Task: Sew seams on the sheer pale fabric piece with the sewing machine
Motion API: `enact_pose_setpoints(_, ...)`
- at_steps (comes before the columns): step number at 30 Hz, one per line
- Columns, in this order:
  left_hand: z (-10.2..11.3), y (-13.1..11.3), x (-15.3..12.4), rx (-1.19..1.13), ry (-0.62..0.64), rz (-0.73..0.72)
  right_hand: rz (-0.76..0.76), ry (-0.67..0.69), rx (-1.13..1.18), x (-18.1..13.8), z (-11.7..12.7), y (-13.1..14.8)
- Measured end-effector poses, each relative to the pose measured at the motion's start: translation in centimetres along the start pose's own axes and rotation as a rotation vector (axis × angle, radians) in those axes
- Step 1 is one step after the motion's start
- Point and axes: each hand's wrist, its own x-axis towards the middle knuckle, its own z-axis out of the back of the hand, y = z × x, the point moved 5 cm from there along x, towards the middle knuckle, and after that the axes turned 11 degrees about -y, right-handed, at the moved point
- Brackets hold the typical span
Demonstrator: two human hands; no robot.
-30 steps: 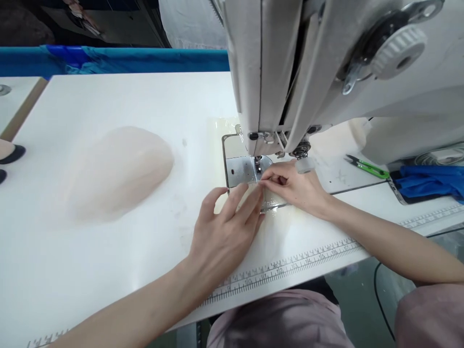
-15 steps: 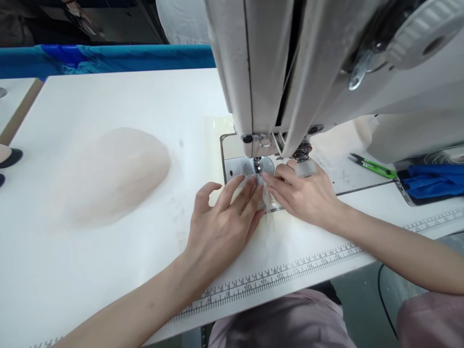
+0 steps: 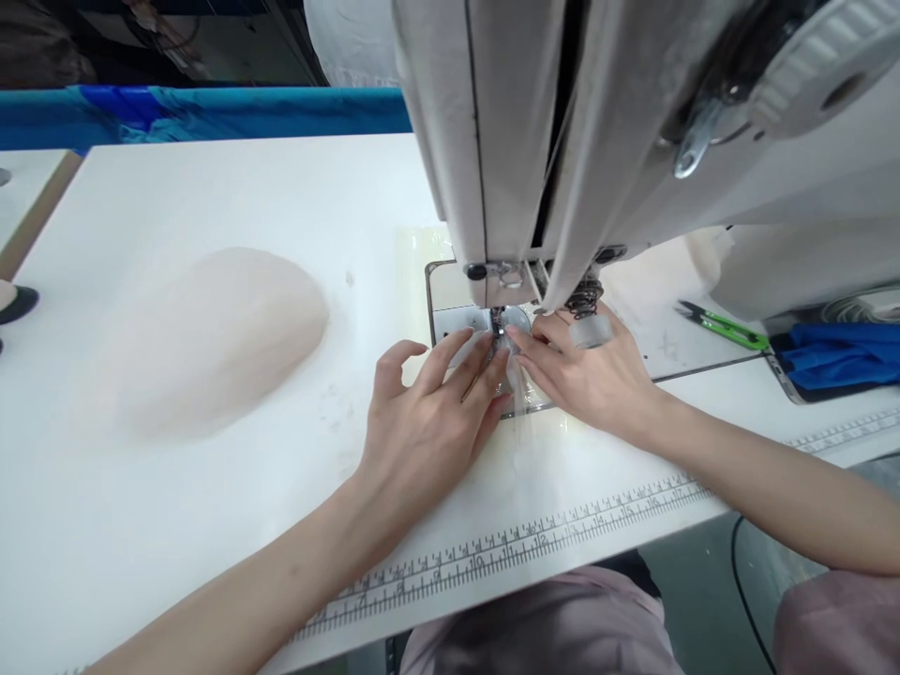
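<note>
A thin, see-through strip [image 3: 518, 412] runs from the sewing machine's presser foot [image 3: 498, 323] down toward the table's front edge. My left hand [image 3: 432, 403] lies palm down to the left of the strip. Its fingers are bent, the outer ones spread, and the tips by the thumb side close on the strip just before the foot. From the right, my right hand [image 3: 591, 370] has its fingers bunched against the same strip beside the foot. The fingertips of both hands partly cover the strip and the metal needle plate [image 3: 457, 322].
The sewing machine head [image 3: 520, 141] overhangs my hands. Green thread snips [image 3: 731, 328] and a blue cloth [image 3: 836, 352] on a dark tray lie at right. A pale, sheer rounded piece [image 3: 232, 337] lies left. A printed ruler [image 3: 478, 562] follows the front edge.
Both hands stay at the presser foot, with only slight finger movement. My left fingertips have shifted a little toward the foot. The view has moved very slightly.
</note>
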Motion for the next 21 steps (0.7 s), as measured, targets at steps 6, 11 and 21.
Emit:
enact_pose_setpoints(6, -0.08, 0.09, -0.13, -0.015, -0.009, 0.013, -0.001, 0.028, -0.035, -0.09, -0.13, 0.01)
enact_pose_setpoints(11, -0.24, 0.36, -0.11, -0.048, 0.019, 0.031, -0.008, 0.017, -0.047, 0.07, 0.15, 0.01)
enact_pose_setpoints(21, -0.67, 0.83, -0.01, -0.103, 0.021, 0.059, -0.046, 0.071, -0.031, 0.2, -0.19, -0.39)
